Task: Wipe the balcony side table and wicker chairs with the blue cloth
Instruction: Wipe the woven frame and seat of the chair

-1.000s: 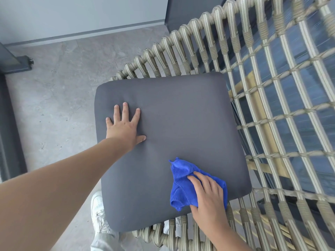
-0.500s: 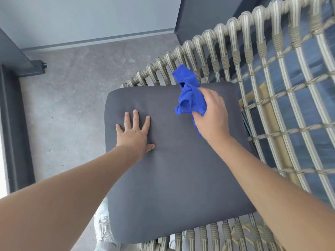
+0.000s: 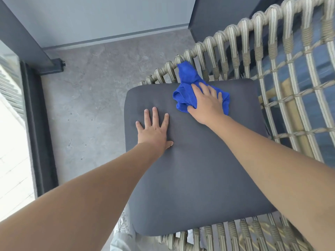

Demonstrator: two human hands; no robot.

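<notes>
Head view: the right hand (image 3: 206,104) now presses the blue cloth (image 3: 186,84) down onto the far part of the grey seat cushion (image 3: 199,169), close to the rim of the wicker chair (image 3: 272,42). Half a second ago the cloth was lifted off the cushion in that hand; a second ago it was down at the near right corner. So the cloth has travelled from the near edge to the far edge and has just landed again. Its upper tail lies up against the wicker loops of the chair's side, touching them.

The right hand's grip is on the cloth: fingers spread over the top of the bunched fabric, thumb tucked against its near fold. The left hand (image 3: 154,131) lies flat on the cushion, fingers straight and spread, holding nothing; it stays in the same spot as before, steadying the cushion.

My reading is that the far strip of the cushion is about to be wiped, probably with a pull back toward the person. The wicker frame and the side table, which is not in view, appear to remain to be done.
</notes>
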